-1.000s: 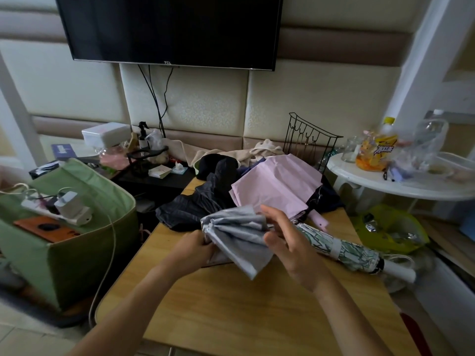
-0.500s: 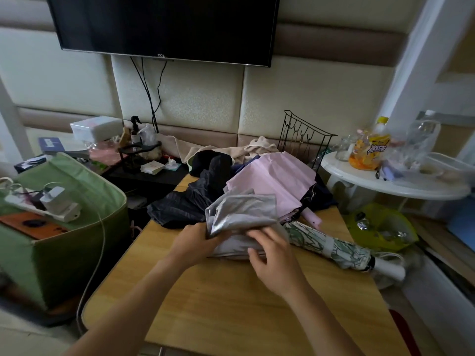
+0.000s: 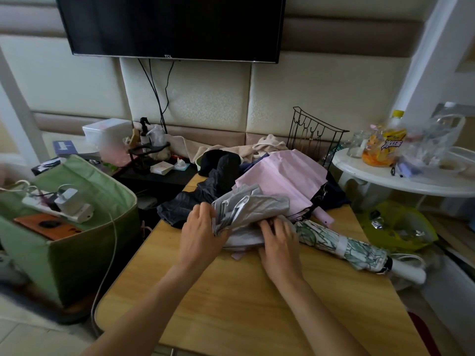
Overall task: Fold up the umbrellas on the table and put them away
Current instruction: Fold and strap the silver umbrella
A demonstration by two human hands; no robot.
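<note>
- halfway at best, by the look of the wooden table (image 3: 231,304).
- done: floral umbrella (image 3: 341,242) rolled tight and strapped, lying just right of the grey one, white handle past the table's right edge.
- in hand: grey silver-lined umbrella (image 3: 246,209), canopy bunched and loose, mid-table.
- left hand (image 3: 200,229) curled round the canopy's left end, gripping the folds.
- right hand (image 3: 279,237) pressing down on the right part of the same canopy, fingers bent into the cloth; pinching or only pressing, cannot tell.
- left to do: pink umbrella (image 3: 280,178) behind the grey one, still slack; dark umbrella (image 3: 195,201) to its left, crumpled.
- nothing put away yet, judging from the table.
</note>
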